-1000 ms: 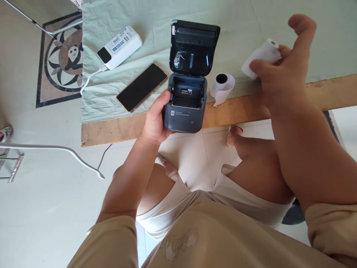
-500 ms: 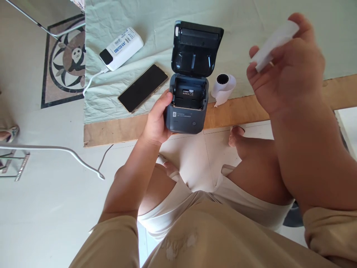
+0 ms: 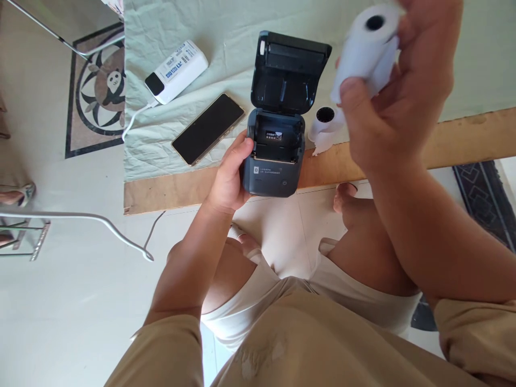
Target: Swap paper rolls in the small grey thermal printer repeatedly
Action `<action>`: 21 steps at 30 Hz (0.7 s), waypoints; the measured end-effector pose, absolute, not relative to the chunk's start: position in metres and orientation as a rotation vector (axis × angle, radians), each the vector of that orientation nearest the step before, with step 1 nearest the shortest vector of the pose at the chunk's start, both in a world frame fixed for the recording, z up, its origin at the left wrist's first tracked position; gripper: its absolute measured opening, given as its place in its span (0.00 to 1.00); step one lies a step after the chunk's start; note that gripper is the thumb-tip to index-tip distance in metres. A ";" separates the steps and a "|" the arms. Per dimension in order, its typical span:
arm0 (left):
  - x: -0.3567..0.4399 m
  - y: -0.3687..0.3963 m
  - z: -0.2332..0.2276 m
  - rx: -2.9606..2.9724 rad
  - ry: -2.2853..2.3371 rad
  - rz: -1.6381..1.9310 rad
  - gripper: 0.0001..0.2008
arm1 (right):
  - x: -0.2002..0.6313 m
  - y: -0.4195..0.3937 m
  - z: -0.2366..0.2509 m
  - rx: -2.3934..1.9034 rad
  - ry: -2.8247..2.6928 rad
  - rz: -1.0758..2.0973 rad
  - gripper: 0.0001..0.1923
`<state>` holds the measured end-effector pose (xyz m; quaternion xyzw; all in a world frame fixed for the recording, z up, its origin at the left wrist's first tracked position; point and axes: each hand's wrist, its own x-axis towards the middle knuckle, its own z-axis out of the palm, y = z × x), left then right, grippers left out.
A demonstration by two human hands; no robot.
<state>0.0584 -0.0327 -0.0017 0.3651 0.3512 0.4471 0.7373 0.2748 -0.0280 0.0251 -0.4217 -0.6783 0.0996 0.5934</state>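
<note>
Paper roll (image 3: 365, 51) pinched in right hand (image 3: 397, 102); printer (image 3: 276, 156), overhanging table edge (image 3: 463, 140), gripped by left hand (image 3: 229, 180). Risk: tipping off.

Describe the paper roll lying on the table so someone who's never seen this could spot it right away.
Start at the dark printer with its lid open at the table's near edge. Just right of it lies a small white paper roll with a loose tail. Unlike the bigger roll in the right hand, nobody holds it.
</note>
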 end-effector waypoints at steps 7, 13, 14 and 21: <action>0.060 -0.035 0.005 0.841 0.722 0.981 0.12 | 0.245 -0.046 0.027 -1.144 -1.883 -0.038 0.12; 0.061 -0.036 0.004 0.859 0.742 0.985 0.13 | 0.243 -0.043 0.025 -1.341 -1.996 0.121 0.07; 0.061 -0.035 0.004 0.861 0.745 0.981 0.13 | 0.244 -0.042 0.024 -1.339 -2.003 0.140 0.07; 0.058 -0.033 0.000 0.895 0.761 0.966 0.16 | 0.243 -0.044 0.027 -1.157 -1.873 0.073 0.05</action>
